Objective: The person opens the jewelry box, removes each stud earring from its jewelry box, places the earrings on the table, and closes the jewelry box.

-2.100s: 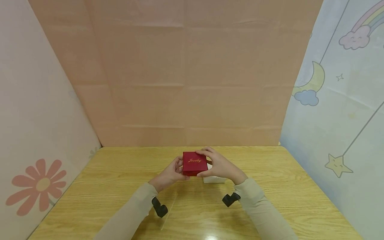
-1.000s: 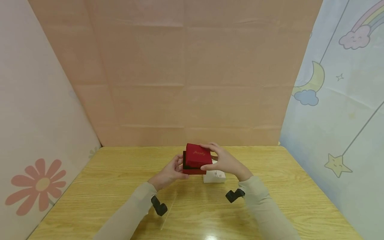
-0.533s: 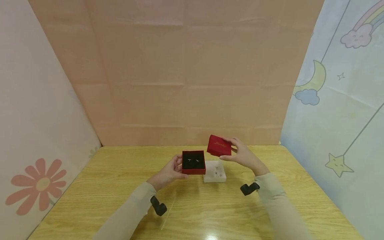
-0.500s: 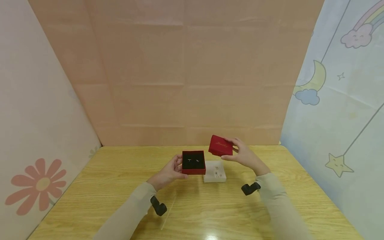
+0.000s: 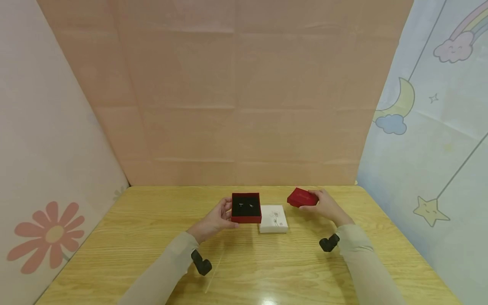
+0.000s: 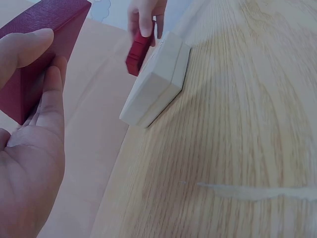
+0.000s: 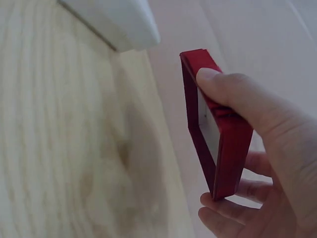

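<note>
My left hand (image 5: pixel 213 220) grips the red base of a jewelry box (image 5: pixel 246 219) by its left side, thumb in front. Black padding lines the base, and a pair of small silvery earrings (image 5: pixel 245 205) sits on it. In the left wrist view the base (image 6: pixel 44 29) is held up off the table. Farther right, my right hand (image 5: pixel 328 206) pinches the red box lid (image 5: pixel 302 198) between thumb and fingers. The right wrist view shows the lid (image 7: pixel 235 153) tilted above the tabletop, its pale inside partly visible.
A white box (image 5: pixel 273 220) with a flower print lies on the wooden table (image 5: pixel 263 267), just right of the red base. A peach backdrop (image 5: pixel 236 106) stands at the table's far edge, with patterned panels on both sides.
My right hand has lifted the lid off the base and carried it right, then lower toward the table. The earrings and the white box have come into sight. My left hand has stayed nearly still.
</note>
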### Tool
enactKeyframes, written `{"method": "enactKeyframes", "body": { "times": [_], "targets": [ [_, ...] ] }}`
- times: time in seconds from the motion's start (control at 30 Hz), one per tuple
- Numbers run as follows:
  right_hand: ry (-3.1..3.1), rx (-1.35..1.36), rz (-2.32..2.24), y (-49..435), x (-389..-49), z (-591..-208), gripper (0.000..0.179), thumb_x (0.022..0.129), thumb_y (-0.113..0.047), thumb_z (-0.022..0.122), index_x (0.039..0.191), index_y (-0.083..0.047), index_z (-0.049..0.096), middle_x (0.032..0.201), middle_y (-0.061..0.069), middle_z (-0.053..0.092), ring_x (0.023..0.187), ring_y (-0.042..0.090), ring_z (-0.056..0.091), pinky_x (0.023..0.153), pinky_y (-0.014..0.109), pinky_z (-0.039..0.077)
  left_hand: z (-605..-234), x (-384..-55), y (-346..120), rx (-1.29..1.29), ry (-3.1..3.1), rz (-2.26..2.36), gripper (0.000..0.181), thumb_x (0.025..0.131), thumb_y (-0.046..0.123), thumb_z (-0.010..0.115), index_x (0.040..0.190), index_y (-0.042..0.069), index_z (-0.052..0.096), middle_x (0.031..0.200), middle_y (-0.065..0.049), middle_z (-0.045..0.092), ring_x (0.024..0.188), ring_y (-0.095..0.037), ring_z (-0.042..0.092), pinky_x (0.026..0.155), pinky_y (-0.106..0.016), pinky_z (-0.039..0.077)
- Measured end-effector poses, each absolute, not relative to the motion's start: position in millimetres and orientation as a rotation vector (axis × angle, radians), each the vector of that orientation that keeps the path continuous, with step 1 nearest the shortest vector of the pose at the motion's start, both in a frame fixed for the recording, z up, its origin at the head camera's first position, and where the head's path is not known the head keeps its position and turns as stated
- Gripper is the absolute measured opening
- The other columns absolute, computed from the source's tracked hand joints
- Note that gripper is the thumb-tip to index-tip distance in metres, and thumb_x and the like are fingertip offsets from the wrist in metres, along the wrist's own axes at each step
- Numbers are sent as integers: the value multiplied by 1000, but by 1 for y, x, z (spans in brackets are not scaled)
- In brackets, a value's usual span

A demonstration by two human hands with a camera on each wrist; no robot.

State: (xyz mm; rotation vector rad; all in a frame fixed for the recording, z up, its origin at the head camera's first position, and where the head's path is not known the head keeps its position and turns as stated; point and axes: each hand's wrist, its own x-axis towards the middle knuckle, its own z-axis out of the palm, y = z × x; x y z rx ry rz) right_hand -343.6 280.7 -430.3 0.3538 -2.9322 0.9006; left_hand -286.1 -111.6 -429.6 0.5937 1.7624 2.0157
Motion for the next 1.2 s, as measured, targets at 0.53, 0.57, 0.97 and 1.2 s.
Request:
{"method": "enactKeyframes", "body": {
  "times": [0.53, 0.57, 0.97, 1.2],
  "targets": [
    [-3067, 323, 824, 282, -343, -455, 90, 73, -36, 83, 139, 7, 39, 123, 27, 47, 105, 37, 53, 90, 55, 47, -431, -286, -111, 633, 1747, 2013, 79, 81, -12, 68, 142, 11, 24, 147, -10, 39, 130, -24, 49, 90, -29, 52],
    [-3072, 323, 817, 281, -343, -455, 90, 73, -35, 83, 138, 8, 38, 123, 28, 47, 104, 38, 53, 89, 55, 47, -431, -286, -111, 634, 1747, 2013, 79, 81, -12, 68, 142, 10, 24, 147, -10, 40, 130, -24, 49, 90, -29, 52],
    [-3110, 264, 835, 280, -343, -457, 98, 72, -36, 84, 142, 6, 32, 129, 30, 42, 112, 43, 48, 92, 58, 44, -430, -282, -110, 630, 1771, 1993, 78, 82, -13, 67, 142, 11, 24, 148, -11, 39, 130, -24, 49, 91, -28, 52],
    [-3067, 302, 840, 275, -338, -444, 94, 82, -48, 72, 145, 7, 28, 137, 33, 38, 117, 44, 44, 98, 58, 41, -431, -281, -108, 628, 1781, 1986, 78, 82, -11, 68, 142, 12, 23, 150, -11, 37, 130, -25, 48, 92, -29, 51]
  ]
}}
